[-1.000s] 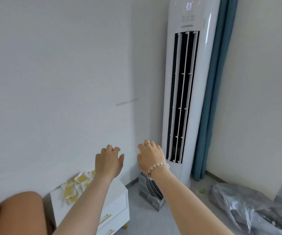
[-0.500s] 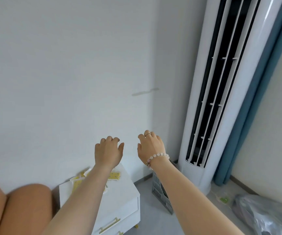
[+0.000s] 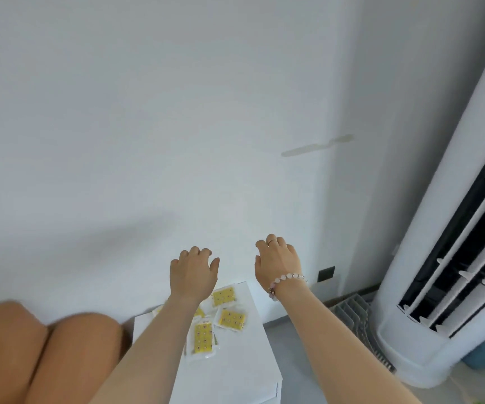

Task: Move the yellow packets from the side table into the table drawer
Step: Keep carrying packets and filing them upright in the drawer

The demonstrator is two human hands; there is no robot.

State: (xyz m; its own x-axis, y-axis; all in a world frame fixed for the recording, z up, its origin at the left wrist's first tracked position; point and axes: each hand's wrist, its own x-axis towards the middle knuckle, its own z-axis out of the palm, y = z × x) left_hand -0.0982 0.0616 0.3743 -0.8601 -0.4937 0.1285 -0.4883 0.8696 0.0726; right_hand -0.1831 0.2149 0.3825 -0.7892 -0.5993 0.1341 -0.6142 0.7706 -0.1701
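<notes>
Several yellow packets (image 3: 231, 317) with white borders lie scattered on the far part of the white side table (image 3: 235, 371), partly hidden under my left forearm. My left hand (image 3: 193, 274) hovers above them, fingers loosely curled, holding nothing. My right hand (image 3: 276, 265), with a ring and a bead bracelet, hangs in the air to the right of the table's far corner, also empty. The table's drawer front is out of view; only a sliver of the table's right side shows.
My bare knees (image 3: 40, 351) sit left of the table. A tall white floor air conditioner (image 3: 454, 258) stands at the right, with a grey slotted file rack (image 3: 355, 312) on the floor beside it. A white wall fills the background.
The view has tilted down and to the left, so the table top and packets now show more fully. Both hands keep the same raised pose relative to each other.
</notes>
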